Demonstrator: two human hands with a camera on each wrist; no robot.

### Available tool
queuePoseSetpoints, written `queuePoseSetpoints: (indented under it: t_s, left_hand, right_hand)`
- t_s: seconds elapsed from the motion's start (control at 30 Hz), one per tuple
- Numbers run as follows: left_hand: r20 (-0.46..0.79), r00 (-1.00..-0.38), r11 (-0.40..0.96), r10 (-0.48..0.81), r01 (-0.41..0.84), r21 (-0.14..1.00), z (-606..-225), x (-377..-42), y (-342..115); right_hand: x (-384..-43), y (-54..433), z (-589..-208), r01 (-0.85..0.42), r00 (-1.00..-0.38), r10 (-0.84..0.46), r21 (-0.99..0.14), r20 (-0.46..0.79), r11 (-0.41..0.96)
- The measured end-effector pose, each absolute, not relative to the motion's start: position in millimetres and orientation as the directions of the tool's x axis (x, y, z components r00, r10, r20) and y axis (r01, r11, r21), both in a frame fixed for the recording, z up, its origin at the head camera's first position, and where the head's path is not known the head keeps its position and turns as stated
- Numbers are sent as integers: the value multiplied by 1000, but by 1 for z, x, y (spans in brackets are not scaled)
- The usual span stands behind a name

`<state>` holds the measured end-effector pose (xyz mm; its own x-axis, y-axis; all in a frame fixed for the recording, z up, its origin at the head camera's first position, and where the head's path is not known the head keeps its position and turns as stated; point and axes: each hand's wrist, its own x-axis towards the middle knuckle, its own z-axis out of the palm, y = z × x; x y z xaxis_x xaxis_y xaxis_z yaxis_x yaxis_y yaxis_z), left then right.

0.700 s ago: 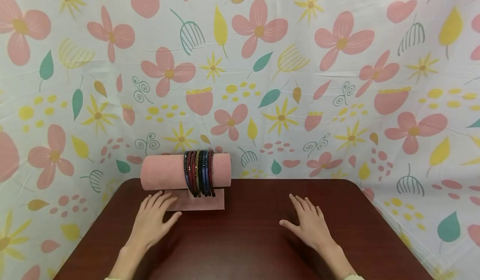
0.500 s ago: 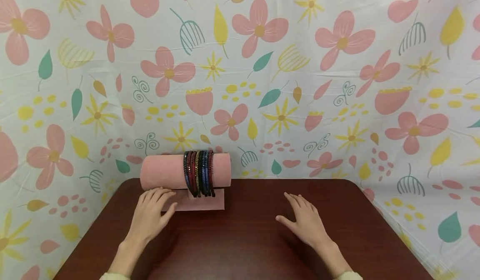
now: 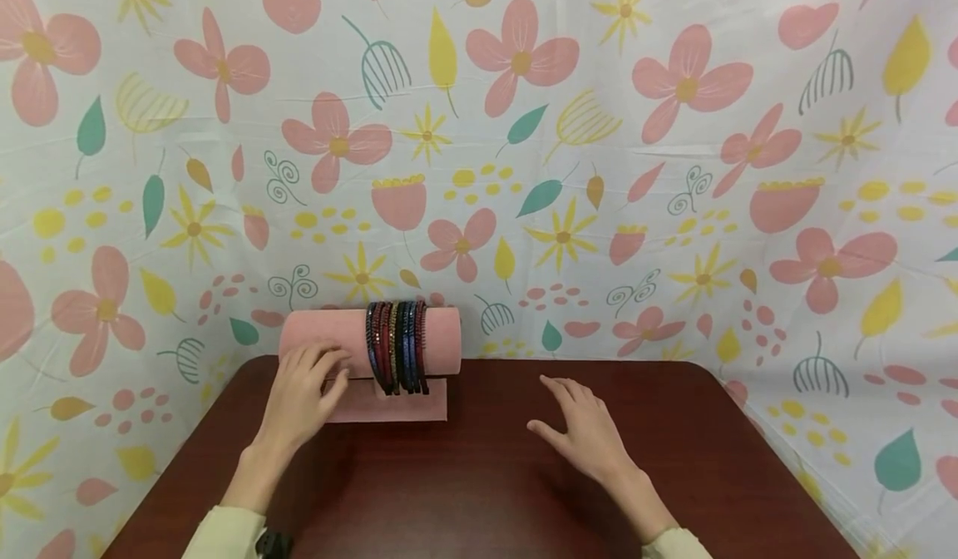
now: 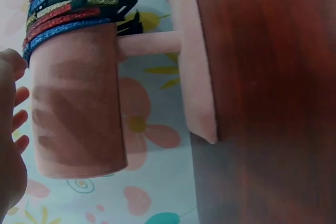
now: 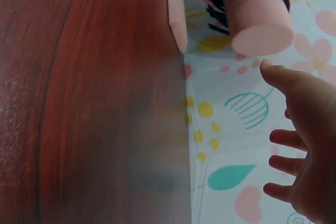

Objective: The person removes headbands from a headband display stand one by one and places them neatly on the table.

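Observation:
A pink roll-shaped display stand (image 3: 441, 343) is at the back left of the table, with several glittery headbands (image 3: 397, 347) looped side by side around its roll. In the head view my left hand (image 3: 303, 393) overlaps the left part of the roll, fingers loosely bent and holding nothing. The left wrist view shows that hand (image 4: 10, 129) beside the roll (image 4: 79, 103), apparently apart from it. To the right of the stand, my right hand (image 3: 587, 434) hovers over the table with thumb spread. In the right wrist view its fingers (image 5: 286, 166) hold nothing.
The dark red-brown table (image 3: 479, 484) has rounded far corners. A floral cloth (image 3: 524, 168) hangs behind it and at both sides. The stand's flat base (image 3: 404, 408) rests near the table's back edge, joined to the roll by a short post (image 4: 152, 43).
My left hand has risen and moved forward, from beside the base to the roll. My right hand has moved left and slightly forward. The stand and headbands stay put.

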<state>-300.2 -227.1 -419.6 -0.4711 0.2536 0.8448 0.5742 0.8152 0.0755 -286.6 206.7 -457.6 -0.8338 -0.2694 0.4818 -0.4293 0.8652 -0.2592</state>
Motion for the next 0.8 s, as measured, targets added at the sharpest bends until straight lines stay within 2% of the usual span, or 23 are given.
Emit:
queuePoseSetpoints:
  t_s: [0.37, 0.53, 0.73, 0.8]
  left_hand:
    - [859, -460, 827, 223, 556, 83, -404, -325, -239]
    - [812, -545, 847, 209, 516, 129, -400, -332, -238]
    - [681, -717, 904, 150, 379, 199, -398, -336, -238]
    - [645, -751, 921, 142, 338, 191, -399, -337, -237]
  right_hand:
    - [-286, 197, -454, -455, -828, -291, -270, 479, 849]
    - [-289, 194, -455, -448, -822, -273, -271, 499, 852]
    - [-294, 187, -453, -477, -803, -292, -265, 520, 838]
    - [-294, 185, -451, -481, -798, -296, -261, 525, 837]
